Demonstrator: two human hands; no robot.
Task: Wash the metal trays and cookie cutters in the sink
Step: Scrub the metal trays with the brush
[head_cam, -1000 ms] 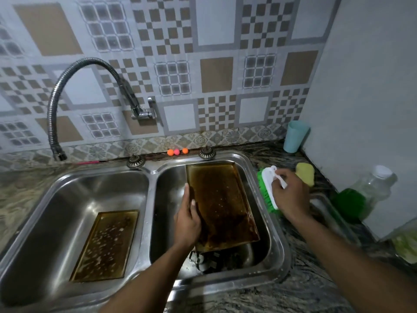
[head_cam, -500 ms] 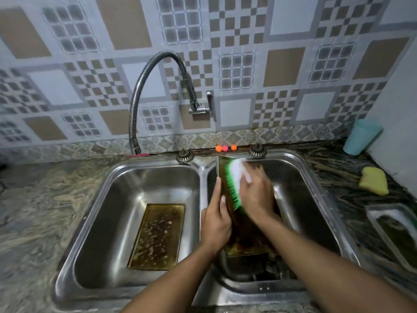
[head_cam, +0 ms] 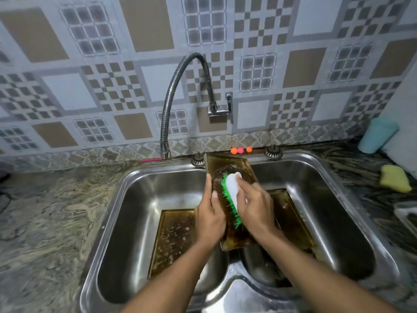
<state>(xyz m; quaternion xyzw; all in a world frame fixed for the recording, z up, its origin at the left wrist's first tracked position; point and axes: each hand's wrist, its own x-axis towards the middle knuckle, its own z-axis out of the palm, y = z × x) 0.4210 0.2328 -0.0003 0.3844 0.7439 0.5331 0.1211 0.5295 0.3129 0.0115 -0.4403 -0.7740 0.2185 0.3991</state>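
Both forearms extended forward, converging. Left hand (head_cam: 209,219) pinched the tilted tray (head_cam: 228,166) at its edge, thumb on its face. Right hand (head_cam: 255,206) curled over the scrub brush (head_cam: 232,188).

My teal cup (head_cam: 377,138) is sitting in the counter's (head_cam: 45,211) far right corner. A yellow sponge (head_cam: 394,181) is lying near it, and three little balls (head_cam: 241,150) are sitting against the tiled wall (head_cam: 146,30).

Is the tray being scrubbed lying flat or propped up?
Propped up: the tray slants up to the sink rim, left hand holding it.
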